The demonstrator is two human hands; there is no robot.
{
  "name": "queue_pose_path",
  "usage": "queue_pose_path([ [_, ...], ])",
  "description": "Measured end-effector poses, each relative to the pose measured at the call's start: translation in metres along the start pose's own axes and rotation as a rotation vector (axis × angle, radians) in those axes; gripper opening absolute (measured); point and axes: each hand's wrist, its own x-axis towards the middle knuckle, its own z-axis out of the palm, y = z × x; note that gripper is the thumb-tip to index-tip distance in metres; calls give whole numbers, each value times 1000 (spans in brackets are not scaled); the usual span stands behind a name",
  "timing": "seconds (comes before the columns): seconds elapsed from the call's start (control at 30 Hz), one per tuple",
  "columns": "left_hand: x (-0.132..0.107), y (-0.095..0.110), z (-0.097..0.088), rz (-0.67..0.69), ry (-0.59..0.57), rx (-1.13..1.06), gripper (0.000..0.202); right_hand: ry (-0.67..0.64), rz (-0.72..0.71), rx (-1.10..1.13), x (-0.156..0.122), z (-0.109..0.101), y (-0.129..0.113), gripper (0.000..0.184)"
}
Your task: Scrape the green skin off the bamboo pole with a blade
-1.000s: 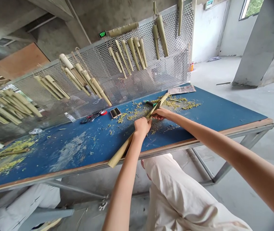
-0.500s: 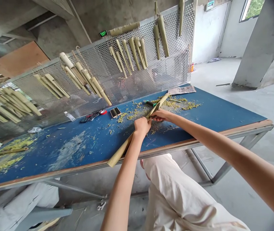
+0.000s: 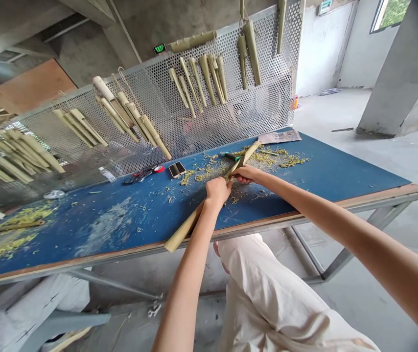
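A long pale yellow-green bamboo piece (image 3: 184, 231) lay slantwise across the middle of the frame, its lower end jutting past the near edge of the blue-topped table (image 3: 336, 168) and its upper end near a creased, printed sheet of paper (image 3: 281, 137). The left hand (image 3: 217, 189), at the centre, was closed around the bamboo, knuckles up. The right hand (image 3: 244, 174) was just beside it, fingers curled next to a dark, flat, blade-like piece (image 3: 239, 165) that crossed the bamboo; whether those fingers pinched that piece, the bamboo or both could not be told. Behind the hands, a black-and-green tool (image 3: 231, 157) rested near the bamboo, with curly yellow-green shavings (image 3: 292, 160) scattered around. Left of centre lay a dark-screened phone (image 3: 177, 169), a red ring-shaped roll (image 3: 158, 169) beside a dark bundle, and a small clear bottle (image 3: 106, 174). Cut bamboo lengths (image 3: 206, 80) hung along a grey perforated metal panel (image 3: 267, 105) across the upper part of the frame.
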Motion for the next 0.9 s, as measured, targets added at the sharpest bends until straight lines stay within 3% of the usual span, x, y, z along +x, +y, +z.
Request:
queue_pose_path([
  [0.17,0,1,0,-7,-9,5,54,77,-4,-28,-4,2,-1,38],
  [0.3,0,0,-1,0,-7,11,53,21,27,-36,-5,3,-4,40],
  [0.43,0,0,-1,7,-7,6,55,98,2,-78,-5,2,-6,41],
  [0.57,0,1,0,-2,-2,10,53,52,-8,-118,-5,3,-6,41],
  [0.9,1,1,1,-3,1,1,54,125,5,-155,-10,2,-12,37],
])
